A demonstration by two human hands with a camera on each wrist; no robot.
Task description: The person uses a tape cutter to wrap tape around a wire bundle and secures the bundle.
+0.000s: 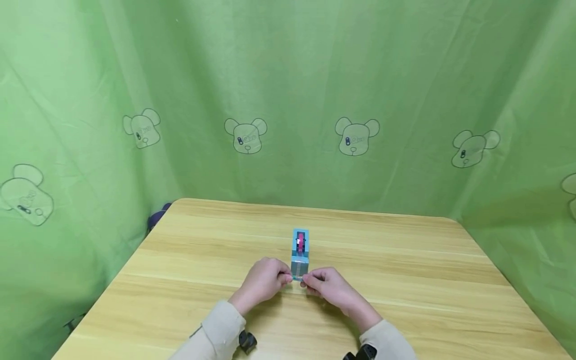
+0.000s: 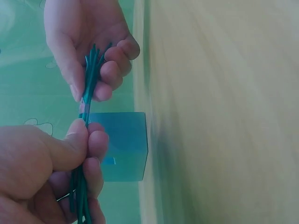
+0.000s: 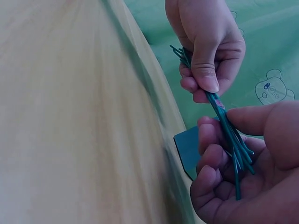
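A bundle of thin green wire-like strands point(image 2: 92, 70) has a band of clear-looking tape point(image 2: 84, 108) round its middle. My left hand point(image 1: 263, 281) pinches the bundle between thumb and fingers on one side of the band. On the other side, my right hand point(image 1: 332, 289) holds it between thumb and fingertips, and the loose strand ends point(image 3: 240, 156) fan over its palm. Just beyond both hands stands a blue tape dispenser point(image 1: 300, 259) with a pink core. Its blue end also shows behind the bundle in the left wrist view.
The wood-grain table point(image 1: 405, 260) spreads around the hands. A green curtain point(image 1: 297, 60) printed with bear heads hangs behind it and at both sides. Something dark purple point(image 1: 156, 217) pokes out past the table's far left edge.
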